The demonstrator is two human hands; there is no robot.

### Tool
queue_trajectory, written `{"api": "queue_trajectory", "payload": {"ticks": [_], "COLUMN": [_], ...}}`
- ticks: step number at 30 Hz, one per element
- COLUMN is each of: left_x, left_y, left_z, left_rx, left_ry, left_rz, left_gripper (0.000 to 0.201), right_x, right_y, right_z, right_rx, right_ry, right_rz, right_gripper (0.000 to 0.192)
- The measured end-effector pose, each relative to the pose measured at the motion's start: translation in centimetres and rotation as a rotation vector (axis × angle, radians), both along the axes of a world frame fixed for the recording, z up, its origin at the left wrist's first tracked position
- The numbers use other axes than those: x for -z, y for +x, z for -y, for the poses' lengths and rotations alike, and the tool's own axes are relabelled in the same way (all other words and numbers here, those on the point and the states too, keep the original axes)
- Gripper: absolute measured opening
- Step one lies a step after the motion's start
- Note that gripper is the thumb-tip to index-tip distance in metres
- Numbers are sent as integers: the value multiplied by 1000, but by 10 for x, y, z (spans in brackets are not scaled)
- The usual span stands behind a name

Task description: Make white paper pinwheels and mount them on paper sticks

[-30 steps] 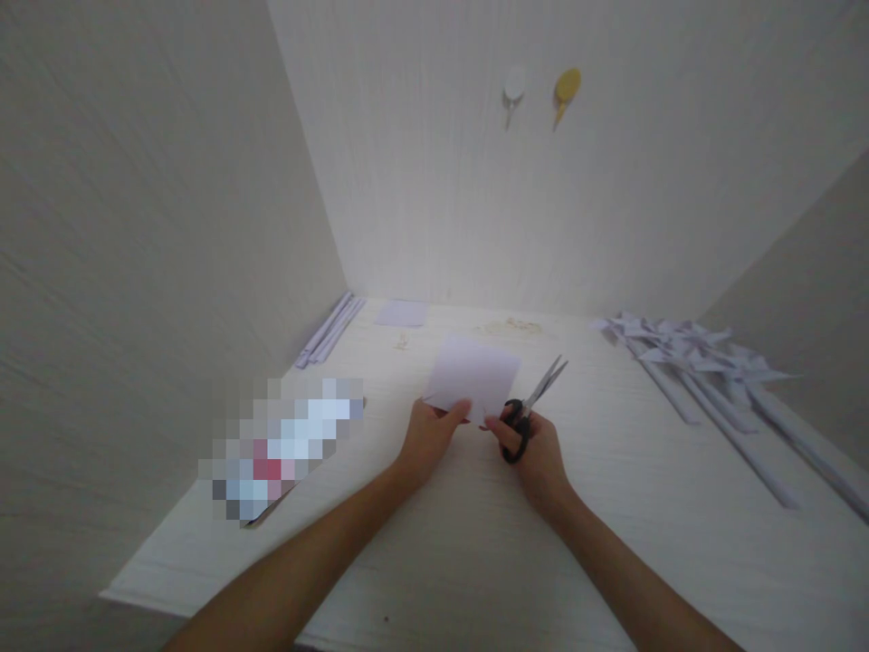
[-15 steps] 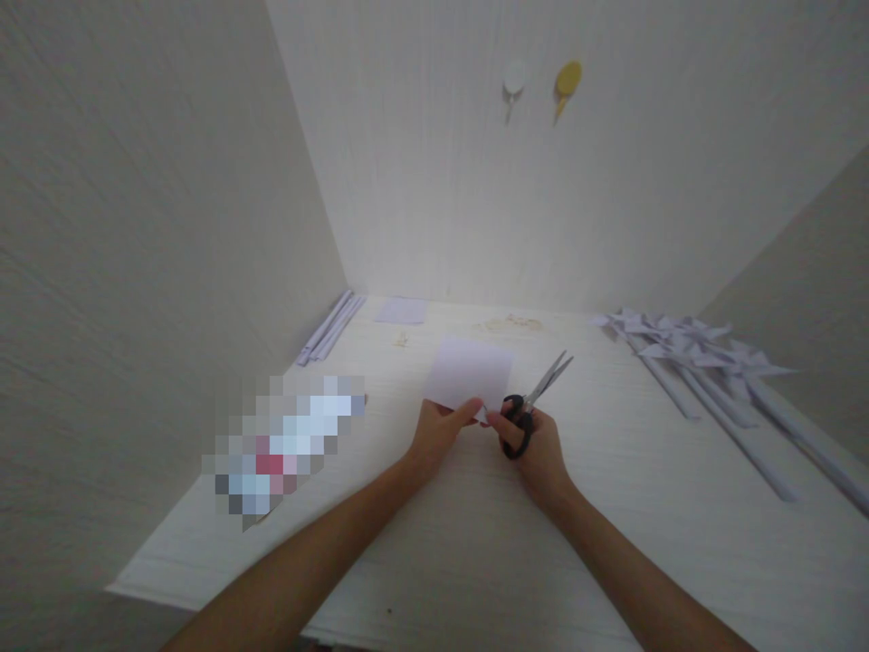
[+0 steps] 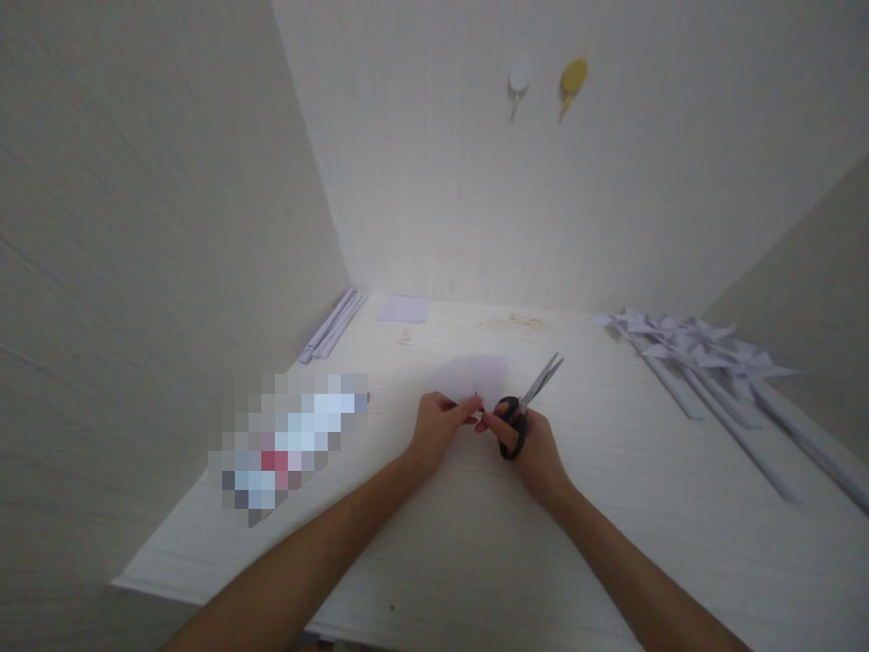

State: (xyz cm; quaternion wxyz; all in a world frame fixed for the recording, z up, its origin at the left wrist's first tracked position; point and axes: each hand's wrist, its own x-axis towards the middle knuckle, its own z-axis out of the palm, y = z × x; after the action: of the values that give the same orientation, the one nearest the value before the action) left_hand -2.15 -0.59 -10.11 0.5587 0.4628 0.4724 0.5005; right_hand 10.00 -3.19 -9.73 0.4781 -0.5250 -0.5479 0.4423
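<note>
A white sheet of paper (image 3: 472,374) is held low over the white table (image 3: 611,507), tilted nearly flat. My left hand (image 3: 438,430) pinches its near edge. My right hand (image 3: 533,444) touches the same edge with its fingertips while its fingers sit through the black handles of a pair of scissors (image 3: 526,407). The scissor blades point up and to the right, slightly apart, away from the paper.
Several white paper pinwheels on rolled paper sticks (image 3: 706,371) lie at the right. Rolled paper sticks (image 3: 332,324) lie by the left wall, a small paper sheet (image 3: 404,309) at the back. A pixelated object (image 3: 291,439) lies at left. Two hooks (image 3: 547,83) hang on the back wall.
The paper has tipped down from a raised, facing position to nearly flat. Both hands have drawn closer together at its near edge; the scissors stay in my right hand.
</note>
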Motion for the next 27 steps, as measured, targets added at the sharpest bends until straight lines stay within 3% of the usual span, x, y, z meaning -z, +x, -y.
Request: {"api": "queue_trajectory", "payload": {"ticks": [13, 27], "left_x": [-3, -2], "left_y": [0, 1], "left_z": [6, 3], "left_rx": [43, 15], "left_ry": [36, -43], "left_rz": [-6, 82], "left_gripper": [27, 26], "right_x": [-1, 4], "right_y": [0, 4], "right_z": [0, 0], "right_rx": [-27, -113], "right_ry": [59, 54], "right_rz": [64, -4], "right_gripper": [18, 10]}}
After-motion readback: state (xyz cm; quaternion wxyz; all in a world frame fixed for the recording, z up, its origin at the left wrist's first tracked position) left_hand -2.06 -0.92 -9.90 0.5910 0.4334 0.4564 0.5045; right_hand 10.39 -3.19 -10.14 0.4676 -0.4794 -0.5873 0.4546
